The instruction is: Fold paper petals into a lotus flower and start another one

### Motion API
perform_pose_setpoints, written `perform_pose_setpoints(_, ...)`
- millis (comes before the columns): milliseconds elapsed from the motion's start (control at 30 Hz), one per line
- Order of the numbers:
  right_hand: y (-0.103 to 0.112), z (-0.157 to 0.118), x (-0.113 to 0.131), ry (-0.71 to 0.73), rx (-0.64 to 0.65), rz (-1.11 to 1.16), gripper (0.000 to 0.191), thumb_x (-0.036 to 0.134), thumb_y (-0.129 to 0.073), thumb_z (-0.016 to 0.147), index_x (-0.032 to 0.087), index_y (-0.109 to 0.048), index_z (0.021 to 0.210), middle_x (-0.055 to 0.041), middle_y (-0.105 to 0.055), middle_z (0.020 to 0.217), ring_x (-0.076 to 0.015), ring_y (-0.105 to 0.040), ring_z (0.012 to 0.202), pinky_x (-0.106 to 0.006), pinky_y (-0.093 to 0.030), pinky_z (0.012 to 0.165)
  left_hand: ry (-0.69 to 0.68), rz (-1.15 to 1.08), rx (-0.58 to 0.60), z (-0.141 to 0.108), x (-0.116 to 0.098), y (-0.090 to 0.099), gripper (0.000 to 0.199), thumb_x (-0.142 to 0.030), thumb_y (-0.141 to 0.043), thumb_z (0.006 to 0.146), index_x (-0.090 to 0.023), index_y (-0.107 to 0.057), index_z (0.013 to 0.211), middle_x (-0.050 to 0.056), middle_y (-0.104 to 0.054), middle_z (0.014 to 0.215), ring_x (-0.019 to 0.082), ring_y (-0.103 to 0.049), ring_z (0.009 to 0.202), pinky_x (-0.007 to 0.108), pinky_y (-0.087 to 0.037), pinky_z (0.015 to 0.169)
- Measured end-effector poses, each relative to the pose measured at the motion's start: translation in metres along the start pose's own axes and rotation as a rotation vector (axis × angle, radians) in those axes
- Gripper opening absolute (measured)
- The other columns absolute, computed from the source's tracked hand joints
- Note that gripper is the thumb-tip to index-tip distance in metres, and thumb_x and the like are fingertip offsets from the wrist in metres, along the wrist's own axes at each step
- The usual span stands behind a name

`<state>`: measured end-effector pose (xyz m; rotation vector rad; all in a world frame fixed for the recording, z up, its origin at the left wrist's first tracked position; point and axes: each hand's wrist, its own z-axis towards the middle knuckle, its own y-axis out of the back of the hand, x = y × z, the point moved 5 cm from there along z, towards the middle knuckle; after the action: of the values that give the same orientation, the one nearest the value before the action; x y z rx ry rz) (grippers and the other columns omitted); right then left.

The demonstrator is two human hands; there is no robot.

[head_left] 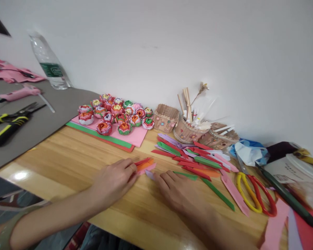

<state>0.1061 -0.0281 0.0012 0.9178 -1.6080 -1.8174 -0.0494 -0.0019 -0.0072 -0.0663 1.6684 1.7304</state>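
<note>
My left hand (120, 175) pinches a small bundle of folded paper strips (146, 164), red, orange and pink, just above the wooden table. To its right, my right hand (176, 189) is closed on the end of a purple paper strip (150, 174), whose tip points at the bundle. Beyond my right hand lies a loose pile of folded strips (193, 158) in red, green, pink, purple and orange. Many layered paper flowers (117, 109) stand on stacked coloured sheets (141, 137) at the back left.
Red and yellow scissors (255, 192) and a dark green tool (287, 194) lie at the right. Decorated baskets (165, 119) line the wall. On the grey mat (57, 114) are pliers (13, 125), a pink glue gun (21, 93) and a bottle (50, 66).
</note>
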Motion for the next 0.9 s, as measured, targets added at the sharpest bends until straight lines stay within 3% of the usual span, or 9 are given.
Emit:
perform_pose_setpoints(100,0.000,-0.002,-0.002,-0.041,-0.029,0.137,0.026,0.008,-0.045,0.085,0.010,-0.053,0.110,-0.0089,-0.064,0.083,-0.0205,-0.059,0.077,-0.030,-0.046,0.062,0.017,0.191,0.053,-0.002,0.001,-0.003,0.029,-0.032,-0.039,0.087,-0.018,-0.062,0.078,0.010,-0.066,0.093,0.022,-0.062,0.077,0.032,-0.047,0.063)
perform_pose_setpoints(167,0.001,-0.004,-0.007,-0.123,-0.054,0.300,0.024,0.010,-0.045,0.086,0.014,-0.057,0.105,-0.0078,-0.065,0.087,-0.0195,-0.059,0.081,-0.029,-0.047,0.067,-0.017,0.220,0.022,-0.004,0.000,-0.002,0.029,-0.035,-0.039,0.088,-0.019,-0.063,0.084,0.010,-0.066,0.096,0.022,-0.063,0.078,0.032,-0.048,0.062)
perform_pose_setpoints(300,0.002,-0.006,-0.013,-0.244,-0.065,0.622,0.024,0.009,-0.044,0.086,0.020,-0.062,0.099,-0.0045,-0.065,0.091,-0.0154,-0.061,0.081,-0.025,-0.048,0.069,-0.238,0.157,-0.101,-0.012,-0.012,0.002,0.026,-0.026,-0.044,0.086,-0.022,-0.058,0.106,0.009,-0.064,0.103,0.021,-0.063,0.087,0.031,-0.051,0.069)
perform_pose_setpoints(400,0.007,-0.003,-0.015,-0.274,-0.095,0.814,0.023,0.009,-0.046,0.086,0.020,-0.063,0.097,-0.0040,-0.066,0.094,-0.0143,-0.061,0.084,-0.024,-0.048,0.072,-0.368,0.095,-0.118,-0.016,-0.021,0.004,0.031,-0.021,-0.047,0.084,-0.026,-0.054,0.114,0.006,-0.065,0.101,0.019,-0.062,0.090,0.029,-0.052,0.071)
perform_pose_setpoints(567,0.009,0.001,-0.017,-0.363,-0.117,0.983,0.016,0.017,-0.048,0.087,0.019,-0.064,0.086,-0.0017,-0.067,0.084,-0.0133,-0.061,0.077,-0.023,-0.047,0.068,-0.352,0.105,-0.161,-0.016,-0.019,0.004,0.023,-0.025,-0.043,0.087,-0.023,-0.065,0.094,0.005,-0.067,0.080,0.017,-0.063,0.073,0.026,-0.051,0.062)
perform_pose_setpoints(700,0.001,-0.003,-0.018,-0.389,-0.132,0.798,0.011,0.019,-0.057,0.082,0.017,-0.062,0.091,-0.0033,-0.066,0.084,-0.0144,-0.060,0.072,-0.023,-0.046,0.063,-0.310,0.189,-0.223,-0.020,-0.012,0.001,0.025,-0.025,-0.043,0.087,-0.022,-0.067,0.082,0.005,-0.068,0.078,0.017,-0.063,0.069,0.027,-0.051,0.058)
perform_pose_setpoints(900,-0.007,0.001,-0.018,-0.328,-0.157,0.332,0.017,0.009,-0.052,0.082,0.019,-0.065,0.088,-0.0049,-0.066,0.087,-0.0187,-0.059,0.080,-0.027,-0.044,0.067,-0.278,0.133,-0.296,-0.024,-0.008,0.010,0.018,-0.027,-0.047,0.086,-0.024,-0.063,0.093,0.004,-0.068,0.085,0.016,-0.064,0.074,0.026,-0.052,0.062)
